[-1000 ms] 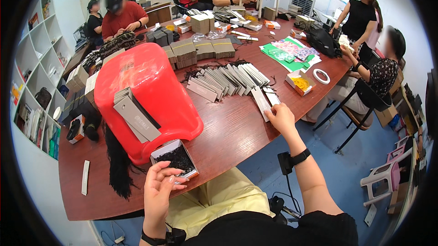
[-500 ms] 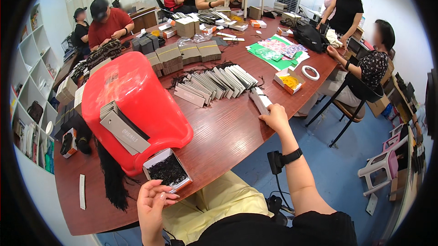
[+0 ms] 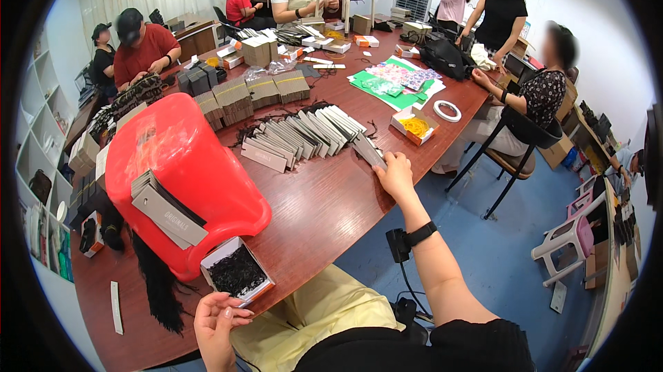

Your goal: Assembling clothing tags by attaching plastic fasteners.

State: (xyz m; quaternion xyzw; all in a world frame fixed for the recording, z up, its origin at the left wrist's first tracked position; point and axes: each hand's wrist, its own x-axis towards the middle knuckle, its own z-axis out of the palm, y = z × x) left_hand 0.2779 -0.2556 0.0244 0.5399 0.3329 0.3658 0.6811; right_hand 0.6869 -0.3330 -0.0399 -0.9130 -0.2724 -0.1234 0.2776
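My right hand [image 3: 396, 177] is closed on a grey hang tag [image 3: 369, 151] at the right end of a fanned row of grey and white hang tags [image 3: 297, 139] with black strings. At the table's front edge, my left hand [image 3: 217, 324] has its fingers loosely apart beside a small open box [image 3: 261, 291]. Small black pieces [image 3: 238, 270], like short cords or fasteners, fill that box. Behind it a red plastic stool [image 3: 228, 189] lies on its side on the table. A small stack of grey tags [image 3: 169, 213] rests against the stool.
A bundle of black strings [image 3: 157, 292] hangs by the stool. Banded tag stacks [image 3: 231, 99] stand beyond the row. A box of yellow bands [image 3: 414, 125], a white tape roll [image 3: 447, 111] and green sheets [image 3: 394, 85] lie to the right. Several people sit or stand around.
The view has shifted, so the table appears further left. My right hand still holds a tag at the row's right end, now lying lower against the row. My left hand stays by the box.
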